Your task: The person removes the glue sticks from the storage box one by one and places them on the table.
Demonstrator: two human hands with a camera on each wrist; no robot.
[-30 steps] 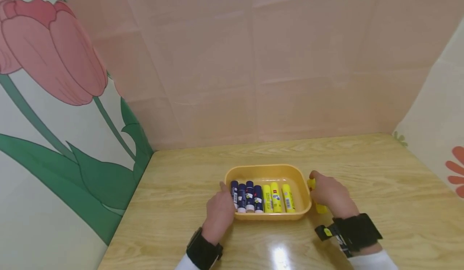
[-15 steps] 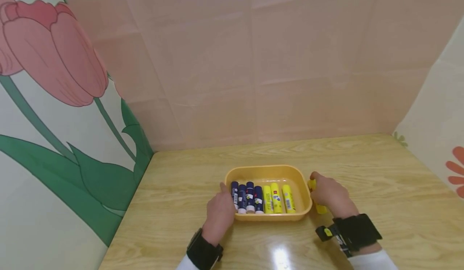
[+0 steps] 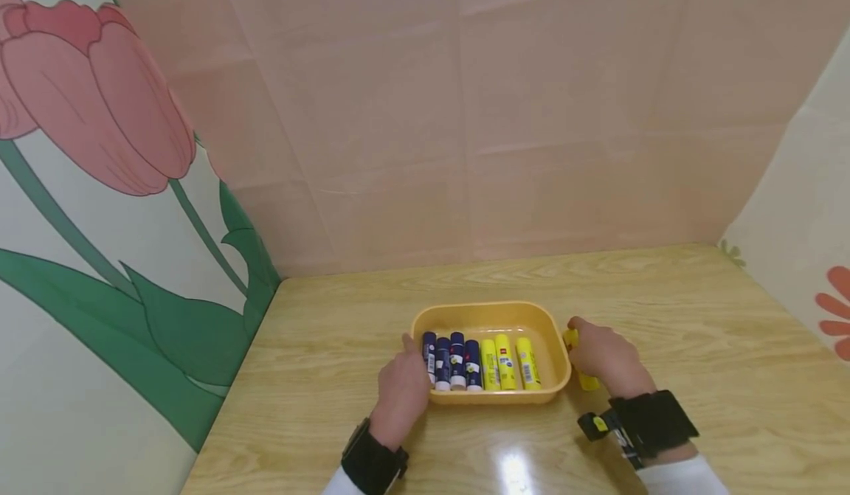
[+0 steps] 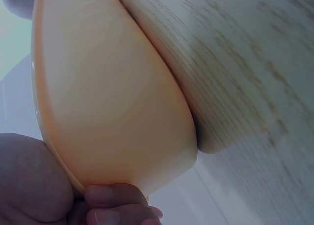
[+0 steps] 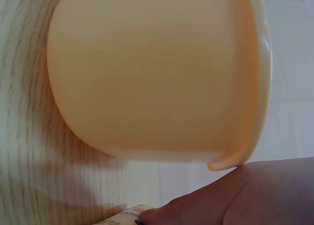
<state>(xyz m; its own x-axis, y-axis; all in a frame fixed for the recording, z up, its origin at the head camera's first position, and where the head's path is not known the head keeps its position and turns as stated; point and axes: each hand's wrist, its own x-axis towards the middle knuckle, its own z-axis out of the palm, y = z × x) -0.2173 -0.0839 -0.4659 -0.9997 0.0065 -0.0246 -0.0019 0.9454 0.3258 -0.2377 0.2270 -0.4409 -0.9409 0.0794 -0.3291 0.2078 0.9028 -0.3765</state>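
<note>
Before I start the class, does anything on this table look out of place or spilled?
One yellow glue stick is outside the tray, in the right hand: odd, since three yellow ones and four blue ones lie inside. No spill shows.

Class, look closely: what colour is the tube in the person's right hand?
The tube in the right hand is yellow, best seen in the head view.

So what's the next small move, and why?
Probably lift the yellow stick in the right hand into the tray: it's just outside, three yellow sticks lie inside with room on their right, and the left hand grips the rim.
</note>
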